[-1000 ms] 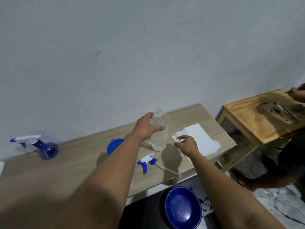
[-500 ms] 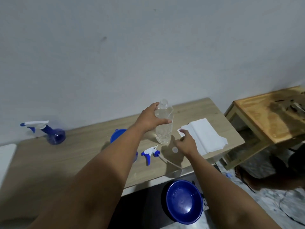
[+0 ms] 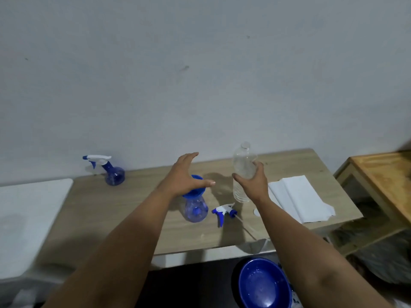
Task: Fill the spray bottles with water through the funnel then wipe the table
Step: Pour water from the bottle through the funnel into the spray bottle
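Note:
My right hand (image 3: pixel 252 182) grips a clear uncapped water bottle (image 3: pixel 243 165), standing upright on the wooden table (image 3: pixel 138 210). My left hand (image 3: pixel 185 173) hovers open above a blue funnel (image 3: pixel 195 192) that sits in the neck of a blue spray bottle (image 3: pixel 195 211). A blue-and-white spray head (image 3: pixel 223 211) with its tube lies on the table just right of that bottle. A small white cap (image 3: pixel 256 211) lies beside my right forearm. A second blue spray bottle (image 3: pixel 110 168) with its head on stands at the back left. White tissue (image 3: pixel 300 200) lies at the table's right end.
A blue bowl (image 3: pixel 263 284) sits on the floor below the table's front edge. A white surface (image 3: pixel 29 216) adjoins the table on the left. A wooden side table (image 3: pixel 384 174) stands to the right. The wall rises right behind the table.
The clear bottle passed from my left hand to my right hand. My left hand let go and moved left over the funnel. The view shifted left.

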{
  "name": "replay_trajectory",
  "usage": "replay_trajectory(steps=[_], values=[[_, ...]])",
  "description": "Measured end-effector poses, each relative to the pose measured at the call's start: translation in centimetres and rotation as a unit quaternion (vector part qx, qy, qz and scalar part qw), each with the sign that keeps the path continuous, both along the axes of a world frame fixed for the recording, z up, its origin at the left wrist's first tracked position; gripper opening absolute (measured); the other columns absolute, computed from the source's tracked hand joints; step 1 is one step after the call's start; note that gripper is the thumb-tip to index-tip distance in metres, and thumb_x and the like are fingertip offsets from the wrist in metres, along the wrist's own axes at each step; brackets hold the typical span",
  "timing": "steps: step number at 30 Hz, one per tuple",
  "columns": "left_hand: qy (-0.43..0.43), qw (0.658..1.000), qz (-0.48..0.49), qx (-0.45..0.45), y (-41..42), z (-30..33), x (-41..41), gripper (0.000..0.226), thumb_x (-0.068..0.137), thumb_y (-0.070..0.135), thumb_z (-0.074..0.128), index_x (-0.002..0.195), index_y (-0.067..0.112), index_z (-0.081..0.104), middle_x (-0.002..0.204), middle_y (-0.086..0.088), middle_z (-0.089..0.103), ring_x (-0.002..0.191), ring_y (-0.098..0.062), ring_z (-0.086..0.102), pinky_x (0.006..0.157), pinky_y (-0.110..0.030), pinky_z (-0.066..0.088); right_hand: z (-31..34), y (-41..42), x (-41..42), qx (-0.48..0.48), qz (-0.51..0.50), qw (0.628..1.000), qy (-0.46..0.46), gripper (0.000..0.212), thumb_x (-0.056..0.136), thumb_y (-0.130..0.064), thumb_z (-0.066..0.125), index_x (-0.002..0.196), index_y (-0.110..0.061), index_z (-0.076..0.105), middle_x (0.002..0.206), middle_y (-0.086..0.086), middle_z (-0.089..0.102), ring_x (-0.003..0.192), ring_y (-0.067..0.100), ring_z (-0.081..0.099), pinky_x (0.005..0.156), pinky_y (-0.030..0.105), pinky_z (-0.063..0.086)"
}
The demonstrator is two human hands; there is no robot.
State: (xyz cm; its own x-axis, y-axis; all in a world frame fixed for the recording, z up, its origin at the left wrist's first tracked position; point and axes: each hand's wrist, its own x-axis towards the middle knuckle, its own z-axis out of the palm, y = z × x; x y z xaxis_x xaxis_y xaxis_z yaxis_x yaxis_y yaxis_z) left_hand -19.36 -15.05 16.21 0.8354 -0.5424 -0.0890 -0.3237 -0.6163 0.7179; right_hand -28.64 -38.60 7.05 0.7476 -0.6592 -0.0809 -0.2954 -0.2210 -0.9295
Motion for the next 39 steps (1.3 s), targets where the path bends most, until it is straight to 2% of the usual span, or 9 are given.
replay_trajectory(steps=[4,8,14,17,20,22,27,32,39], values=[[0.019,0.999,0.019,0.031,2.6,-2.5,-0.6,0.130,0.043,0.076,0.088,0.154,0.040,0.031,0.155,0.013,0.035,0.137,-0.011,0.044,0.112,-0.039,0.044,-0.2,0.4,0.1,-0.003,-0.041,0.999,-0.029,0.067,0.077,-0.033,0.088,0.129,-0.023,0.048,0.118,0.001,0.063,0.105,0.026,0.064,0.081,0.035,0.049],[0.027,0.999,0.032,0.029,3.8,-4.1,-1.1,0.138,0.038,0.079,0.087,0.155,0.037,0.028,0.156,0.012,0.035,0.141,-0.013,0.041,0.116,-0.043,0.041,0.2,0.3,-0.6,0.003,-0.071,0.995,-0.067,0.062,0.078,-0.029,0.087,0.127,-0.029,0.048,0.121,-0.002,0.062,0.110,0.025,0.064,0.085,0.032,0.049],[0.037,0.999,0.039,-0.003,4.9,-5.7,-1.7,0.137,0.033,0.082,0.088,0.152,0.040,0.033,0.153,0.015,0.039,0.141,-0.009,0.042,0.116,-0.043,0.041,2.0,0.5,-2.2,0.012,-0.072,0.993,-0.088,0.053,0.082,-0.026,0.086,0.124,-0.028,0.053,0.116,-0.016,0.061,0.102,0.016,0.071,0.078,0.019,0.051],[0.052,0.998,0.035,-0.024,5.0,-6.2,-1.9,0.131,0.033,0.080,0.089,0.148,0.045,0.037,0.149,0.017,0.043,0.137,-0.008,0.045,0.115,-0.042,0.042,2.9,0.8,-2.9,0.014,-0.080,0.992,-0.092,0.051,0.082,-0.023,0.086,0.122,-0.027,0.053,0.113,-0.012,0.062,0.100,-0.001,0.064,0.080,0.019,0.050],[0.059,0.997,0.030,-0.045,5.0,-6.7,-1.9,0.121,0.034,0.078,0.091,0.140,0.050,0.042,0.141,0.020,0.051,0.130,-0.006,0.053,0.111,-0.043,0.046,3.7,1.3,-3.2,0.000,-0.087,0.991,-0.101,0.052,0.080,-0.023,0.086,0.121,-0.026,0.055,0.117,-0.006,0.066,0.101,-0.001,0.062,0.082,0.018,0.048],[0.069,0.996,0.030,-0.051,4.9,-7.0,-1.9,0.118,0.035,0.076,0.092,0.139,0.052,0.042,0.139,0.020,0.052,0.127,-0.005,0.055,0.111,-0.042,0.047,4.2,1.7,-3.2,-0.003,-0.084,0.990,-0.111,0.053,0.080,-0.022,0.086,0.123,-0.027,0.056,0.118,-0.009,0.065,0.103,-0.004,0.062,0.082,0.013,0.049],[0.076,0.995,0.030,-0.061,5.0,-7.1,-2.2,0.119,0.039,0.073,0.092,0.142,0.052,0.037,0.140,0.018,0.051,0.127,-0.008,0.054,0.111,-0.042,0.046,5.5,2.7,-3.3,0.002,-0.092,0.985,-0.146,0.047,0.077,-0.020,0.089,0.113,-0.027,0.060,0.108,-0.007,0.073,0.099,0.007,0.072,0.087,0.024,0.058],[0.077,0.995,0.022,-0.062,5.4,-6.9,-2.3,0.118,0.047,0.064,0.092,0.147,0.046,0.033,0.144,0.012,0.047,0.132,-0.012,0.049,0.112,-0.041,0.043,6.7,4.8,-3.6,0.014,-0.095,0.981,-0.171,0.047,0.076,-0.013,0.090,0.107,-0.029,0.059,0.104,-0.003,0.074,0.086,0.001,0.073,0.074,0.013,0.055],[0.067,0.996,0.000,-0.065,6.0,-6.4,-2.7,0.106,0.063,0.041,0.093,0.150,0.038,0.032,0.144,0.012,0.044,0.133,-0.012,0.043,0.108,-0.033,0.039,7.6,7.5,-4.5,0.011,-0.094,0.976,-0.194,0.050,0.074,-0.010,0.090,0.111,-0.024,0.059,0.106,-0.002,0.074,0.086,-0.002,0.072,0.077,0.014,0.055]])
